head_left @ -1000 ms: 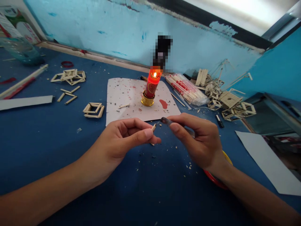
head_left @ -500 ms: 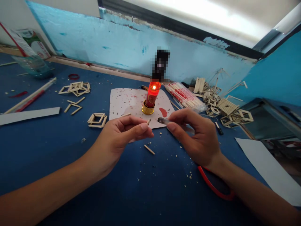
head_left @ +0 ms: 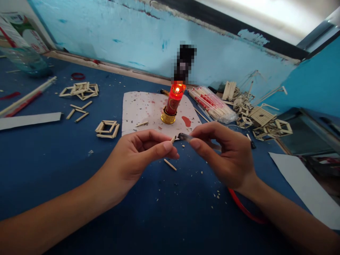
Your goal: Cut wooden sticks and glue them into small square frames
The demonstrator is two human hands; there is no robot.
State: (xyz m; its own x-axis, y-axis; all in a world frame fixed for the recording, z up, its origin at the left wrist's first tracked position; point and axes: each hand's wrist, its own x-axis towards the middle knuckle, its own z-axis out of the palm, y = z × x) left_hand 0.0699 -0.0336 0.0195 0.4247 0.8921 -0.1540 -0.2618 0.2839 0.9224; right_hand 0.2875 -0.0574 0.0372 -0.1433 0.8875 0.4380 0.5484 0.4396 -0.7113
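My left hand pinches a short wooden stick between thumb and fingers, its dark-smeared end pointing up and right. Closed on a translucent glue stick with a blackened tip is my right hand. That tip sits very close to the wooden stick's end; whether they touch I cannot tell. Behind both hands a lit red candle stands in a gold base on a stained white card. Another short stick lies on the blue table below my fingers.
Left are a square stick frame, loose joined sticks and a stick star. A bag of sticks and stick models lie back right. Red handle, possibly of scissors, shows under my right forearm.
The wooden stick in my left hand and the glue stick's black tip have come closer together. The view has shifted slightly; both hands keep their grip.
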